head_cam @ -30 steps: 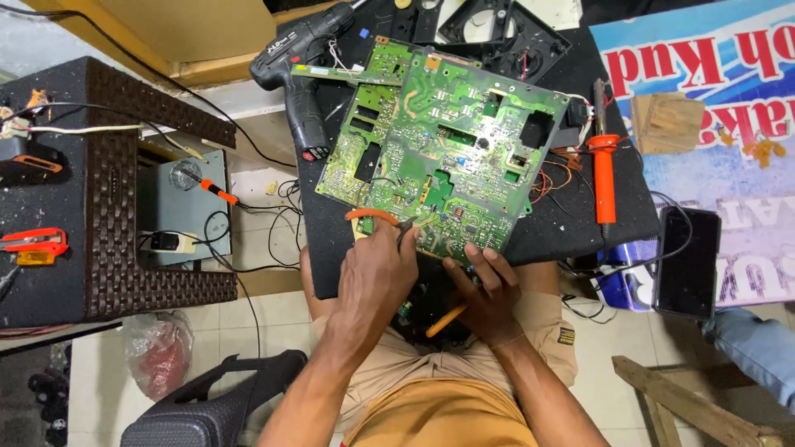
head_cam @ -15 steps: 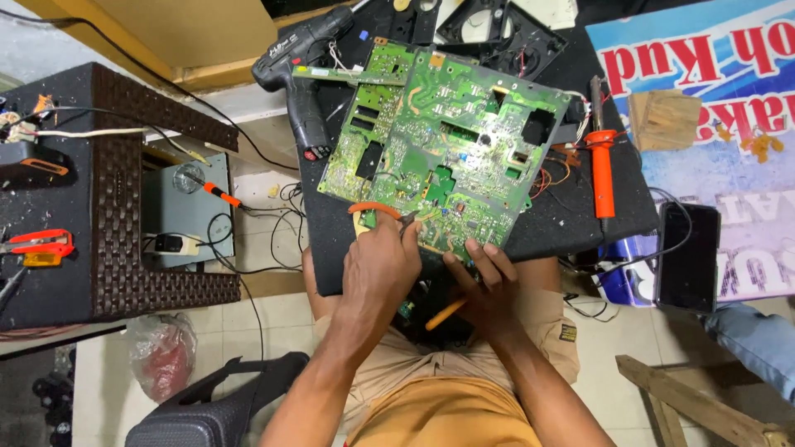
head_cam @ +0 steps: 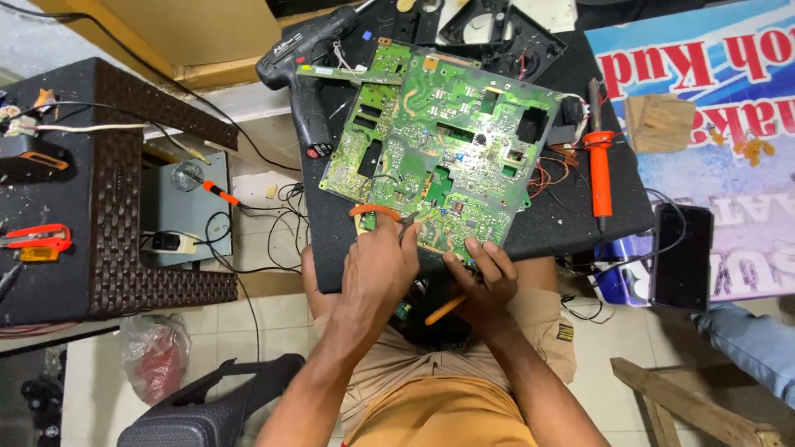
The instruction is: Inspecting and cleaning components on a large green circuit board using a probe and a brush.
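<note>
The green circuit board (head_cam: 439,157) is lying flat on the black surface (head_cam: 571,223), whole and far from finished. The left hand (head_cam: 383,263) is gripping orange-handled pliers (head_cam: 374,213) at its near edge (mid-job, probably), the right hand (head_cam: 487,277) pinching an orange tool (head_cam: 445,310).

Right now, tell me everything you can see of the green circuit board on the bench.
The green circuit board is a large, roughly square panel lying flat, solder side up, turned at an angle on the black work surface. It shows fine silvery solder points, pale tracks and several rectangular cut-outs. Red and dark wires leave its right edge. At its near edge the left hand works orange-handled pliers against it, and the right hand rests its fingertips on the edge.
</note>
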